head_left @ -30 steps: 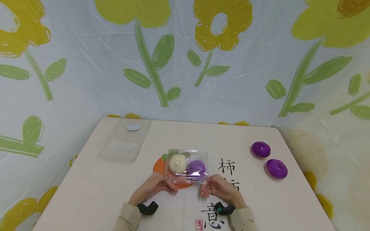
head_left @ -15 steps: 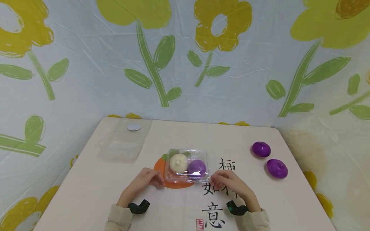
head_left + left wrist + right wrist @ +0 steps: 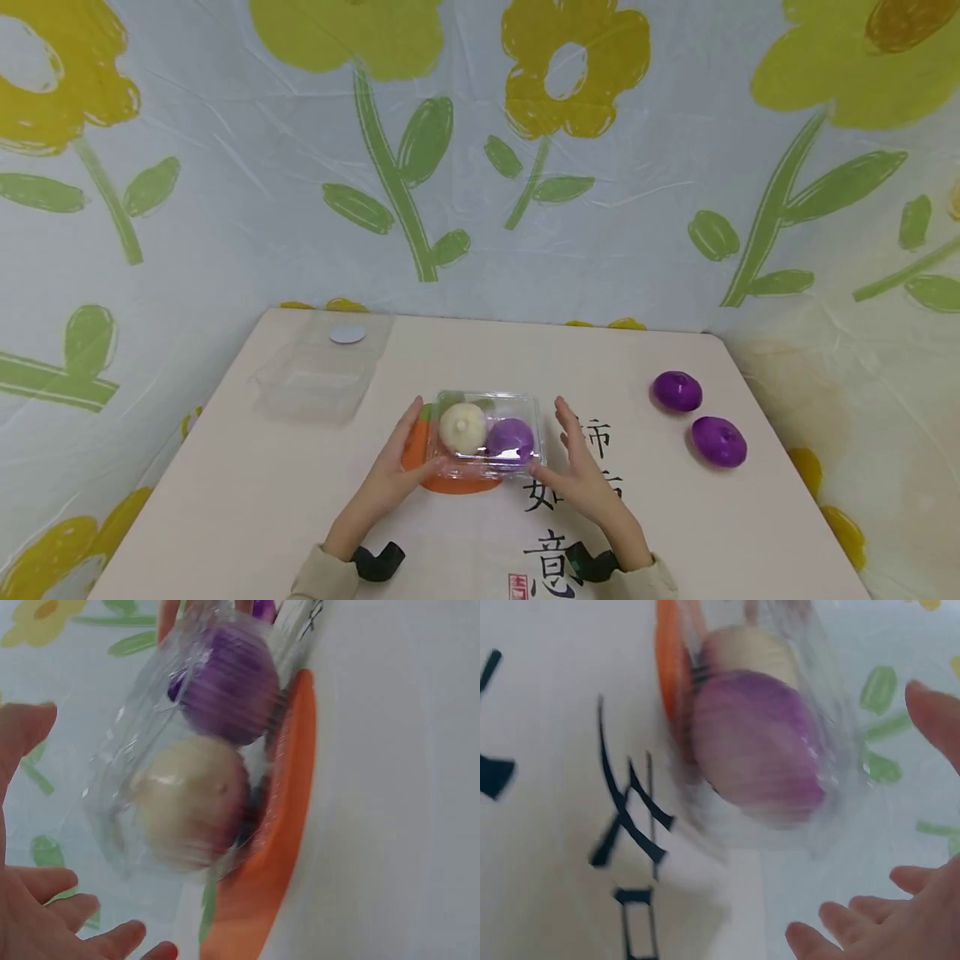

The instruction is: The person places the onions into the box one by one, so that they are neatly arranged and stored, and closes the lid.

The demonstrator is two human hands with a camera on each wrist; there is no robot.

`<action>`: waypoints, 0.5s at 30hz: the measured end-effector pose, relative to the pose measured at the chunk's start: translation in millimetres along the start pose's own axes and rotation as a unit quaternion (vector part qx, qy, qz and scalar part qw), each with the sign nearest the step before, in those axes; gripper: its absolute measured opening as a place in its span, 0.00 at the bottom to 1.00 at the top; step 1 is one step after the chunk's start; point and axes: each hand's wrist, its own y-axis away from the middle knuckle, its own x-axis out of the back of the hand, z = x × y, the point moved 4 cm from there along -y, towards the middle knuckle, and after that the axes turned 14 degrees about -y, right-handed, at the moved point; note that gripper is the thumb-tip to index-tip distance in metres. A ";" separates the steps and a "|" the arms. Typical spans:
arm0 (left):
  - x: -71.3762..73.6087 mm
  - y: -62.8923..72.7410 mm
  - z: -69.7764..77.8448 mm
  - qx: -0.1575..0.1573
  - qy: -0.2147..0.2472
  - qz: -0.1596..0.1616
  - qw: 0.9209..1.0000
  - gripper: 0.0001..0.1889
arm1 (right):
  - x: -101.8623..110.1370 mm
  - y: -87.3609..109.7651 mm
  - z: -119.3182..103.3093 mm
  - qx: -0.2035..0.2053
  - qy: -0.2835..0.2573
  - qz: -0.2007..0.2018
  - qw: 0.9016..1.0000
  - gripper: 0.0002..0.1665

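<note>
A shut clear plastic box [image 3: 486, 406] lies on the table over an orange print. Inside it are a white bun [image 3: 462, 427] and a purple bun [image 3: 509, 437]. My left hand [image 3: 393, 467] lies along the box's left side with its fingers straight. My right hand [image 3: 581, 471] lies the same way along the right side. The left wrist view shows the white bun [image 3: 191, 810] and purple bun [image 3: 229, 682] through the lid, with my left hand [image 3: 30, 900] spread a little apart from the box. The right wrist view shows my right hand [image 3: 900, 915] spread beside the purple bun [image 3: 757, 742].
Two loose purple buns [image 3: 677, 389] [image 3: 718, 439] lie on the table's right side. An empty clear container [image 3: 318, 379] with a round white sticker [image 3: 347, 334] sits at the back left. A flowered cloth hangs behind the table [image 3: 225, 500].
Both hands were curled at the box's front edge. They have since opened and slid forward to flank its left and right sides. The box has stayed in place.
</note>
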 end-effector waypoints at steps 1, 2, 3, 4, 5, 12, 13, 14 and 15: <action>-3.5 -0.6 -0.2 -0.003 0.002 -0.005 1.000 0.50 | -3.8 0.0 2.2 -0.001 -0.003 -0.009 1.000 0.63; -7.0 -1.3 -0.4 -0.010 0.002 -0.008 1.000 0.52 | -7.3 0.2 4.2 -0.003 -0.007 -0.016 1.000 0.65; -10.3 -2.1 -0.5 -0.020 0.003 -0.011 1.000 0.53 | -10.5 0.0 5.7 -0.003 -0.010 -0.022 1.000 0.66; -13.2 -2.8 -0.9 -0.028 -0.001 -0.011 1.000 0.54 | -13.4 -0.3 6.8 -0.004 -0.013 -0.027 1.000 0.67; -15.9 -3.4 -1.7 -0.034 -0.004 -0.011 0.999 0.54 | -16.1 -0.7 8.0 -0.004 -0.015 -0.033 0.999 0.66; -28.3 -6.6 -10.5 -0.051 -0.012 -0.013 0.999 0.53 | -27.9 -1.5 11.7 0.005 -0.005 -0.067 0.998 0.59; -29.4 -7.1 -12.2 -0.050 -0.011 -0.013 0.999 0.53 | -28.4 -1.3 12.3 0.003 0.000 -0.067 0.998 0.58; -30.5 -7.5 -13.4 -0.049 -0.008 -0.012 0.999 0.53 | -28.8 -1.2 13.0 -0.001 0.001 -0.067 0.998 0.58; -31.5 -7.9 -14.4 -0.046 -0.006 -0.011 0.999 0.54 | -29.0 -1.2 13.7 -0.004 0.001 -0.067 0.998 0.58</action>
